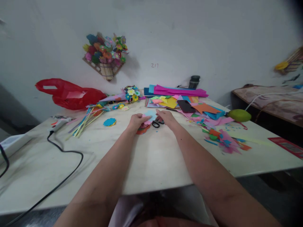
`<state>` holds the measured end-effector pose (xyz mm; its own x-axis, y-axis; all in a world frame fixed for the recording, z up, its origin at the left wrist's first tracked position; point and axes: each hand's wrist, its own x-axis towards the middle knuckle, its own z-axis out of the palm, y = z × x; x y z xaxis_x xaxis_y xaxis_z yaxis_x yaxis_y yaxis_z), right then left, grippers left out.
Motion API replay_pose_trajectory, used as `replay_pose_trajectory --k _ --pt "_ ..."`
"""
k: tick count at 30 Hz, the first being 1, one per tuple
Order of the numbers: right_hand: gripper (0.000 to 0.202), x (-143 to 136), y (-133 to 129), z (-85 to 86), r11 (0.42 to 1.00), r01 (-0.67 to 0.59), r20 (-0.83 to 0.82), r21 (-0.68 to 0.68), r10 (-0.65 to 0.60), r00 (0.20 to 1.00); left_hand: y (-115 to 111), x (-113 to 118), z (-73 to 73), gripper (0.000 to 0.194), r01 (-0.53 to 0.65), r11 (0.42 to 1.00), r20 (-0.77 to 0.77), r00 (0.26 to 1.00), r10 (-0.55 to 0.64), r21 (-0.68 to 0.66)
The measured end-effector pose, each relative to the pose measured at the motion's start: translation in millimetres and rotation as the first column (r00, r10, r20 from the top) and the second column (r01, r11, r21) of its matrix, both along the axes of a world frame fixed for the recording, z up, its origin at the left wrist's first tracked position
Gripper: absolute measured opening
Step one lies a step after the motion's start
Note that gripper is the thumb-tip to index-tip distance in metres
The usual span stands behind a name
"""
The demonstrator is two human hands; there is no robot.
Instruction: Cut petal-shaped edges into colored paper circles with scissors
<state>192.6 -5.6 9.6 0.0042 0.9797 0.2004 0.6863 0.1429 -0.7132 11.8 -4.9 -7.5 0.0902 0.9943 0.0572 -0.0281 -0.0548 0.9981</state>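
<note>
Near the middle of the table, my left hand [137, 121] pinches light paper cutouts, pink and pale blue [150, 116]. Just right of them my right hand [165, 116] has its fingers bent close to the pale blue edge, and what they hold is too small to make out. Black-handled scissors [156, 123] lie between my hands, the loops toward me and the blades hidden. Under my left hand's side sits an orange-red paper cutout [143, 129]. A blue scalloped cutout [109, 122] with yellow beneath it lies further left.
A glue gun [58, 124] with a trailing black cord and a red plastic bag [71, 94] are at left. Stacked coloured paper [180, 91], a dark phone [186, 106] and paper scraps [227, 142] lie at back and right. A power strip [14, 142] is far left.
</note>
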Motion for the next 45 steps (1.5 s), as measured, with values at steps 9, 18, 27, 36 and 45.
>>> replay_pose_trajectory --k 9,18,27,36,45 --pt "0.024 -2.2 8.0 -7.1 0.997 0.069 -0.464 0.025 -0.05 0.884 -0.8 1.9 0.0 0.056 0.049 0.999 0.003 0.999 -0.049 0.024" --pt "0.027 30.4 15.4 -10.2 0.888 0.458 -0.058 -0.042 -0.46 0.886 -0.6 -1.9 -2.8 0.05 0.069 0.997 0.04 0.997 -0.071 0.042" --pt "0.031 21.6 9.9 -7.4 0.91 0.405 0.053 0.087 -0.41 0.91 1.1 -1.2 -3.6 0.054 0.079 0.995 0.035 0.996 -0.081 0.062" --pt "0.015 -8.0 -0.3 -6.6 0.985 -0.169 -0.537 0.042 0.165 0.827 -2.7 -0.9 0.0 0.054 0.126 0.99 0.002 0.992 -0.126 0.066" --pt "0.01 -12.7 -3.2 -7.2 0.971 -0.237 -0.572 0.01 0.2 0.796 -2.9 -1.9 0.5 0.055 0.184 0.978 -0.055 0.982 -0.179 0.097"
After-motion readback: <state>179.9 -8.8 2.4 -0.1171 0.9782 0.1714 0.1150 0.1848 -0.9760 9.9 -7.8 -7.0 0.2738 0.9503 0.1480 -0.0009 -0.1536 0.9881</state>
